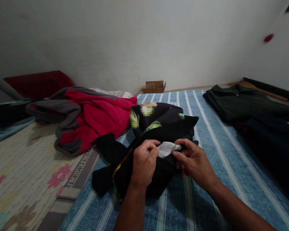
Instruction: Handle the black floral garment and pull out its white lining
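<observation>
A bunched black garment (163,183) with a yellow-green leaf print lies on the blue striped bed sheet (214,144). At its near side a small piece of white cloth (167,149) shows, perhaps a lining or label; I cannot tell which. My left hand (146,160) pinches the left end of that cloth between thumb and fingers. The right end is pinched by my right hand (192,160), with the thumb below and the index finger above. Black fabric spreads under both hands, and two dark sleeve-like ends (108,163) stick out to the left.
To the left is a crumpled red and grey jacket (98,118) on a floral mat (33,166). Folded dark green clothing (250,99) and navy clothing (272,141) lie at the right. A cardboard box (155,87) stands against the back wall.
</observation>
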Demonstrator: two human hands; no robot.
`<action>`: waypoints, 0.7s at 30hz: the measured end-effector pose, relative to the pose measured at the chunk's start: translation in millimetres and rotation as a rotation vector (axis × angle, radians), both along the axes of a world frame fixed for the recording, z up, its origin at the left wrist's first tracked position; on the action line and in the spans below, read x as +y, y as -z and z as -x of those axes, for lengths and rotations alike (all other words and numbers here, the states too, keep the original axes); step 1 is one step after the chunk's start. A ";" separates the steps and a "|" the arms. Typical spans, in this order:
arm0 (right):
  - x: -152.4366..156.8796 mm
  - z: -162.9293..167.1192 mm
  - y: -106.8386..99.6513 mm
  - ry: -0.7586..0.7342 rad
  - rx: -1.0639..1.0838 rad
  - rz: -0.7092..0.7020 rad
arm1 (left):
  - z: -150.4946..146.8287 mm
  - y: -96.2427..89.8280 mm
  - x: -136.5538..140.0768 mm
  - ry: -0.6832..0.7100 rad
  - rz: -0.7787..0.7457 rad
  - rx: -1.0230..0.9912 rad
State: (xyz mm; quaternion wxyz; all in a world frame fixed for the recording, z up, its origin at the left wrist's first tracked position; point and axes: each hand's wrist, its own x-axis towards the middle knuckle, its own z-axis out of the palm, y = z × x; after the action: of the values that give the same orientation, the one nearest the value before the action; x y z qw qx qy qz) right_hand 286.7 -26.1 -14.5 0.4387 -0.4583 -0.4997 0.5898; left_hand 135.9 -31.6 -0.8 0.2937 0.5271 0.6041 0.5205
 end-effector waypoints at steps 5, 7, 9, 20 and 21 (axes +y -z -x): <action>6.4 -3.8 3.4 -0.050 0.021 0.007 | -1.7 -1.2 -0.6 0.039 -0.035 0.160; 8.3 -6.5 2.4 -0.085 0.028 0.020 | -3.2 -2.3 -1.8 0.053 -0.061 0.209; 9.4 -9.3 0.8 -0.108 0.026 0.037 | -5.0 -4.5 -3.9 0.062 -0.100 0.255; 13.1 -15.8 -1.1 -0.170 0.030 0.120 | -11.4 -8.7 -13.6 0.283 -0.167 0.504; 13.2 -15.7 -0.9 -0.174 0.027 0.122 | -11.4 -8.1 -12.9 0.286 -0.162 0.505</action>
State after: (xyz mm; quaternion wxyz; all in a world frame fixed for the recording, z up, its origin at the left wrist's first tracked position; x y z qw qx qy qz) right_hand 302.4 -12.8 -13.6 0.3639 -0.4311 -0.4946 0.6612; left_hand 147.3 -44.5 7.3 0.1613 0.7415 0.5340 0.3728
